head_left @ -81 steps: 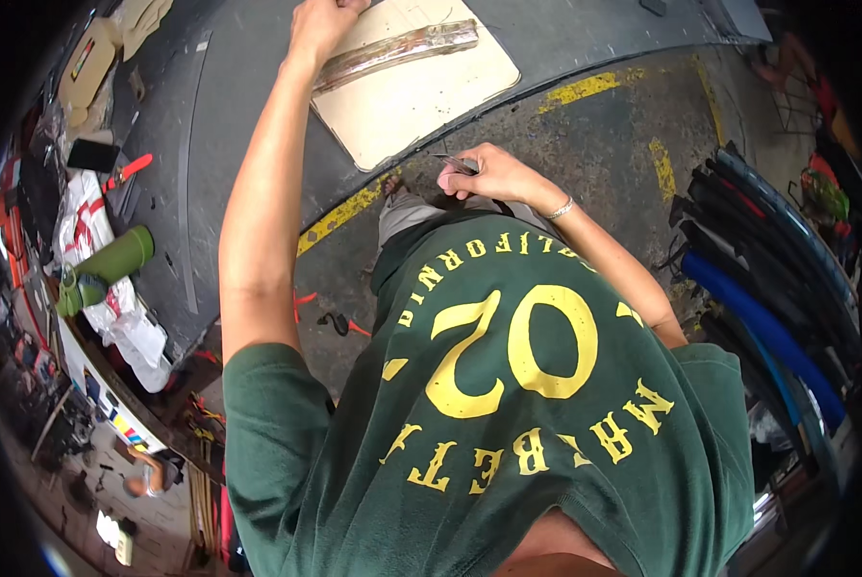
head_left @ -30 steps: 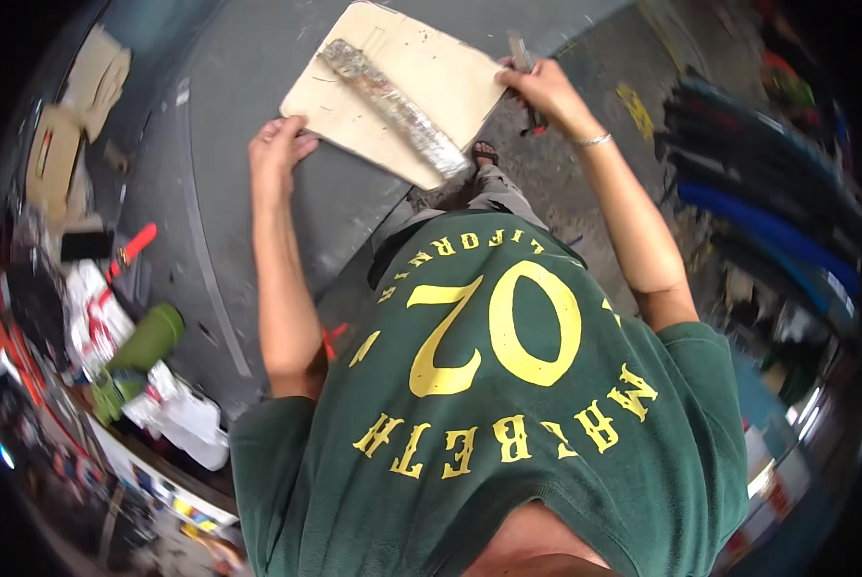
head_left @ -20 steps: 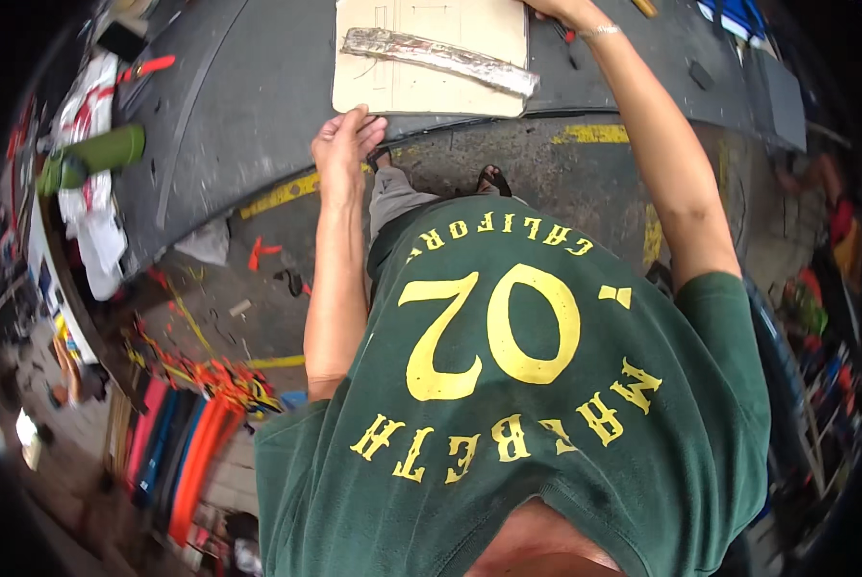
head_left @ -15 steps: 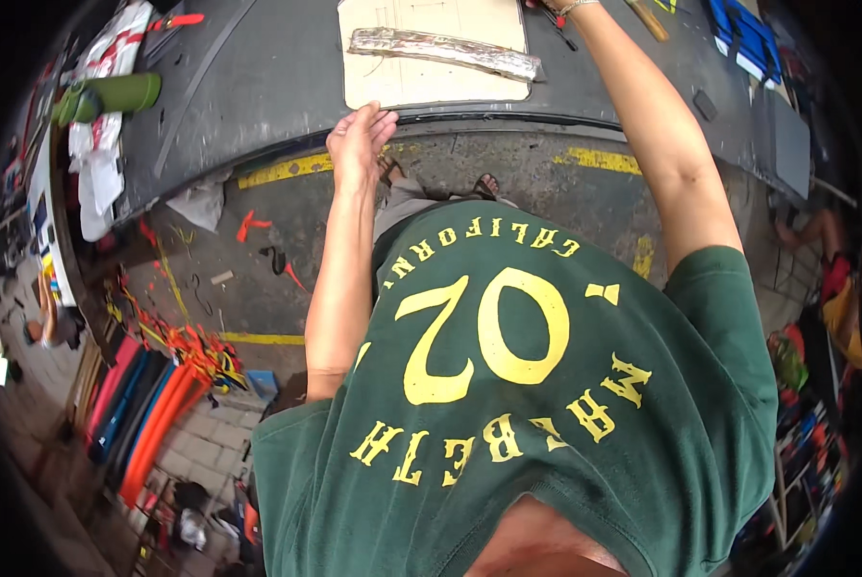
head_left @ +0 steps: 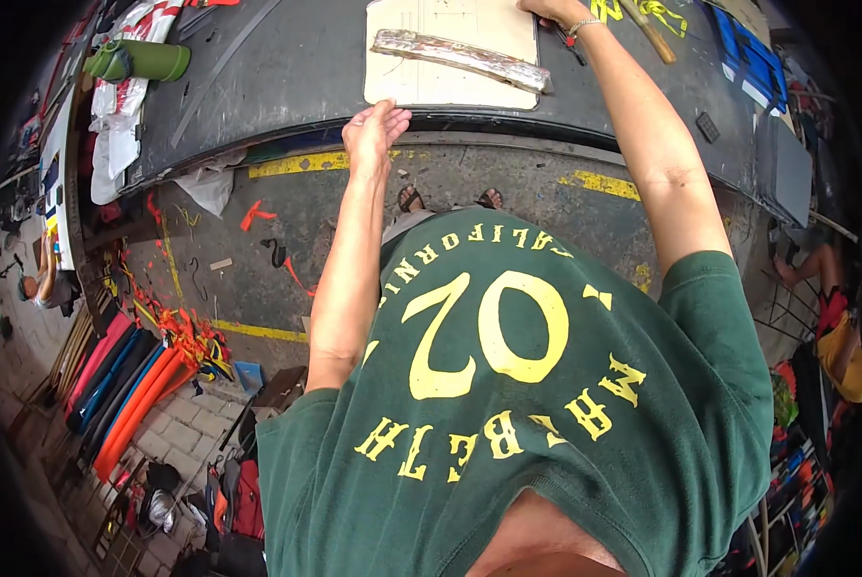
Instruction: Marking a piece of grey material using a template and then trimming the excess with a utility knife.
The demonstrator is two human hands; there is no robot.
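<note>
A cream board (head_left: 412, 82) with rounded corners and thin drawn lines lies on the dark tabletop, its far end cut off by the picture's top. Across it rests a long flat bar (head_left: 460, 60) wrapped in shiny clear-brown tape. My left hand (head_left: 377, 133) pinches the board's near left corner at the table edge, other fingers loosely curled. At the board's far right edge, my right hand (head_left: 552, 12), with a bracelet on the wrist, has its fingers bent together. What they hold, if anything, is hidden. A small black-and-red tool (head_left: 573, 44) lies just beneath that hand.
A green bottle (head_left: 152, 61) lies on white-and-red plastic at the table's left. To the right are a wooden handle (head_left: 657, 43), yellow strap, blue bag (head_left: 746, 53) and black block (head_left: 707, 127). Orange rolls (head_left: 142, 413) and scraps lie on the floor; other people are at both sides.
The view has shifted, so the board and table sit further right and slightly higher. More of my right hand shows at the board's edge. My left hand remains at the near corner.
</note>
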